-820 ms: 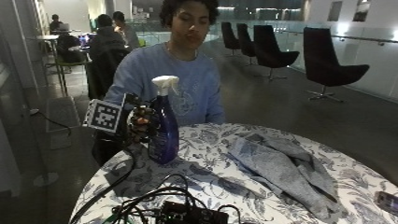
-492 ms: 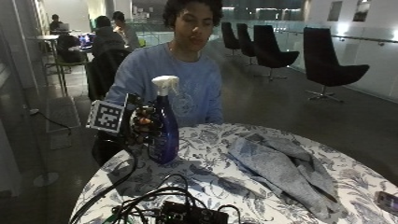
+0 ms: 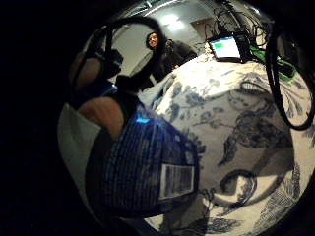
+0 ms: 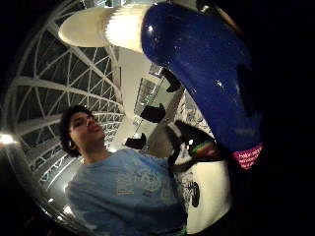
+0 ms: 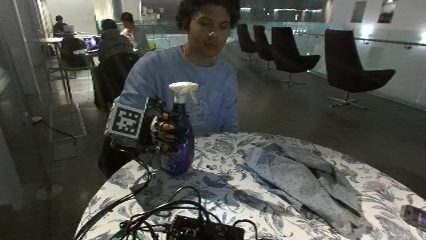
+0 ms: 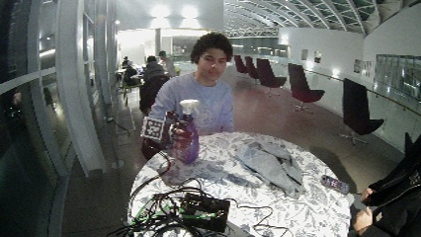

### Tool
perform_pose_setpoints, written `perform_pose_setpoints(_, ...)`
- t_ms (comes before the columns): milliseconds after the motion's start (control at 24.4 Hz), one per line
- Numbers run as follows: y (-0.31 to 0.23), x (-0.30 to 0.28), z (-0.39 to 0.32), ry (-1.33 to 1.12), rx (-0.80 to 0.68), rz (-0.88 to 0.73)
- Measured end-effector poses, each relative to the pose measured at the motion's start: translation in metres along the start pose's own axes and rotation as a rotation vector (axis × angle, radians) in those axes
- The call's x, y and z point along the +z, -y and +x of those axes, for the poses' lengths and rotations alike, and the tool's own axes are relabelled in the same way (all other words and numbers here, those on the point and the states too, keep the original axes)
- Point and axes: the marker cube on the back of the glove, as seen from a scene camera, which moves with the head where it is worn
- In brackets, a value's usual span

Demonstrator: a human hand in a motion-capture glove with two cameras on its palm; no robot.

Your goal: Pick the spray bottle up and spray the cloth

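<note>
A dark blue spray bottle [image 5: 180, 145] with a white nozzle stands upright at the near-left part of the round table [image 5: 266, 220]. My gloved right hand [image 5: 164, 133] grips its body from the left side, fingers curled round it. I cannot tell whether its base touches the tabletop. The nozzle points to the right, toward a crumpled grey cloth [image 5: 299, 180] that lies on the table a hand's width or two from the bottle. In the palm views the bottle [image 3: 147, 172] [image 4: 206, 73] fills much of the picture. The wide view shows the bottle [image 6: 188, 143] and the cloth [image 6: 270, 163] too.
The table carries a blue-and-white floral cover. A black box with a tangle of cables [image 5: 200, 230] sits at the front edge, cables trailing toward the bottle. A phone [image 5: 416, 215] lies at the right edge. The person sits behind the table.
</note>
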Motion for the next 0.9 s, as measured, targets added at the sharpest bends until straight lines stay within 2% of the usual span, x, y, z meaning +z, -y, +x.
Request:
perform_pose_setpoints(246, 0.020, 0.007, -0.006, -0.060, -0.013, -0.045)
perform_pose_setpoints(369, 0.048, 0.013, -0.013, -0.086, -0.032, -0.101)
perform_pose_setpoints(615, 0.126, 0.044, -0.033, -0.194, 0.029, -0.413)
perform_pose_setpoints(902, 0.175, 0.102, -0.028, -0.373, 0.146, -0.747)
